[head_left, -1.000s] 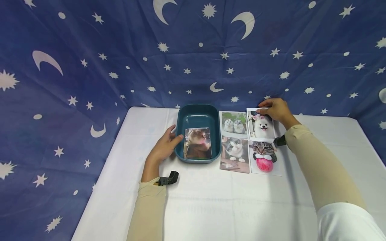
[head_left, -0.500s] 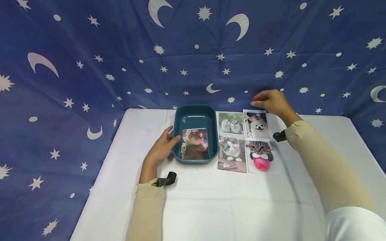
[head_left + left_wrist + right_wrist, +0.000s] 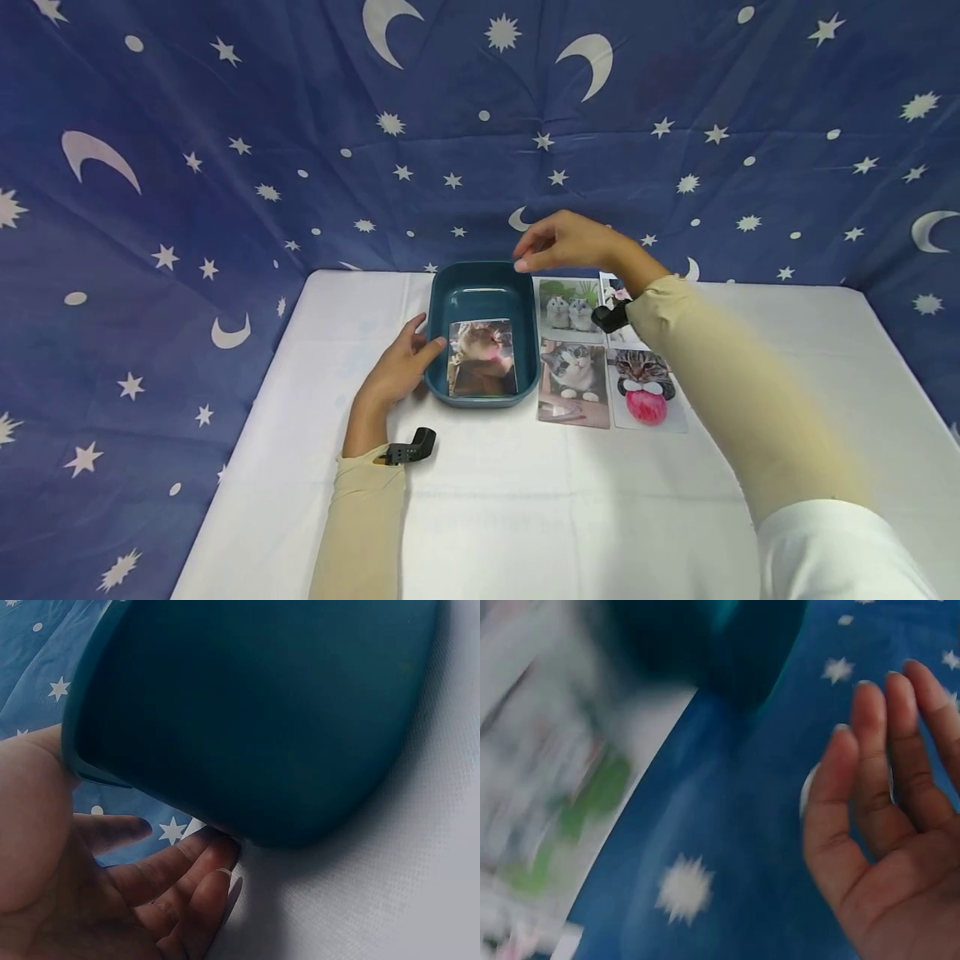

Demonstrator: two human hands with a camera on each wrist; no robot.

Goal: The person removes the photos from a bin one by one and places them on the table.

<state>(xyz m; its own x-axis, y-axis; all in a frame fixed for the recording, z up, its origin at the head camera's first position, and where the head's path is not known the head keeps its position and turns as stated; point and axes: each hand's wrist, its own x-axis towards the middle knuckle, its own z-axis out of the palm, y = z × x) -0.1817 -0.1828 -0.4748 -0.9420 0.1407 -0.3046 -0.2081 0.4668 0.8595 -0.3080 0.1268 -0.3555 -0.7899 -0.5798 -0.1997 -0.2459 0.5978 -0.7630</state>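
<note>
A teal plastic tray (image 3: 483, 401) stands at the table's back, with a photo card (image 3: 482, 358) of a brown animal lying inside. My left hand (image 3: 397, 367) is at its left side, thumb over the rim and some fingertips against the outer wall. In the left wrist view that hand (image 3: 142, 877) holds the tray (image 3: 255, 727) loosely. My right hand (image 3: 573, 242) hovers beyond the tray's back right corner, fingers slightly bent and holding nothing. Right of the tray lie a hamster card (image 3: 568, 308), a grey-and-white cat card (image 3: 574, 383), a tabby card (image 3: 647, 392) and a partly hidden white-dog card (image 3: 611, 292).
The cards lie close together in two rows on a white tablecloth (image 3: 510, 500). A blue curtain (image 3: 450, 108) with moons and stars hangs behind and on the left of the table. My right forearm (image 3: 735, 392) crosses above the table's right half.
My right hand has let go of the white-dog card at the back right, lifted, and moved left toward the tray. My left hand has stayed at the tray.
</note>
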